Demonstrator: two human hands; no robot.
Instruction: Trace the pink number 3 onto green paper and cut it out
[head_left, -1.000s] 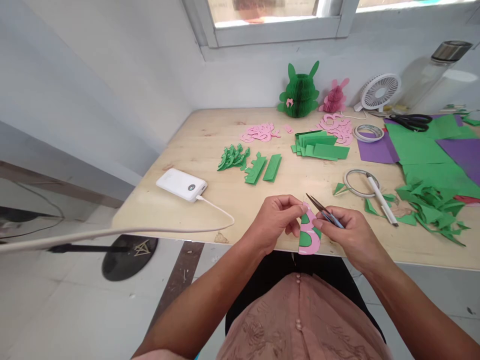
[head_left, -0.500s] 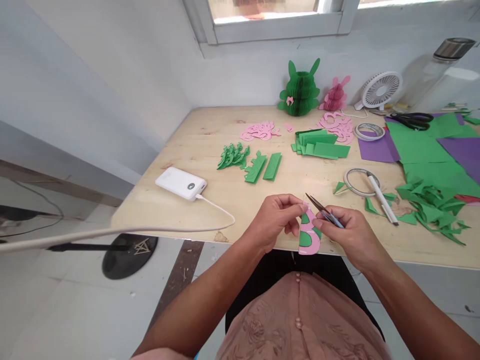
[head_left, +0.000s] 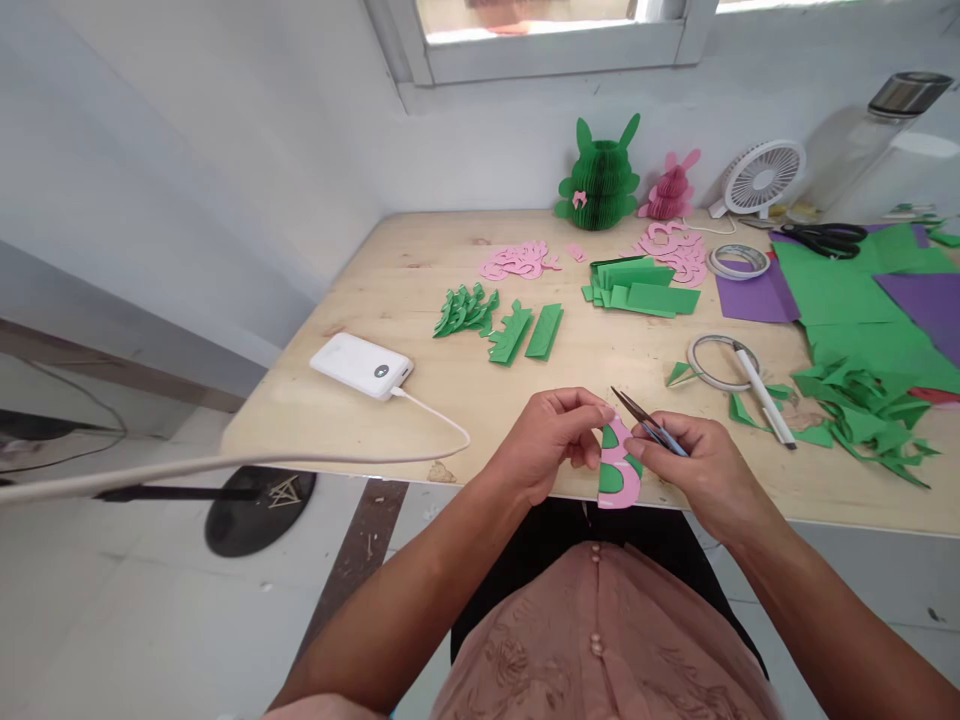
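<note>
A pink and green layered paper cutout (head_left: 619, 480) hangs over the table's front edge, its top pinched between the thumb and fingers of my left hand (head_left: 559, 440). My right hand (head_left: 694, 458) is closed around blue-handled tweezers (head_left: 651, 423), whose dark pointed tips aim up and left, just above the cutout. The thumb of this hand is near the cutout's right side. Folded green paper strips (head_left: 545, 331) and a pile of curled green cutouts (head_left: 463, 310) lie farther back on the left.
A white power bank (head_left: 362, 366) with a cable lies left. Behind are pink cutouts (head_left: 520, 260), green strips (head_left: 645, 287), a green paper rabbit (head_left: 600, 185) and a fan (head_left: 763, 178). Right are tape rolls (head_left: 739, 262), a marker (head_left: 763, 395), scissors (head_left: 825, 238) and green scraps (head_left: 862, 410).
The top of the cutout has shifted very slightly at my left fingertips. Both hands and the tweezers stay nearly in the same place.
</note>
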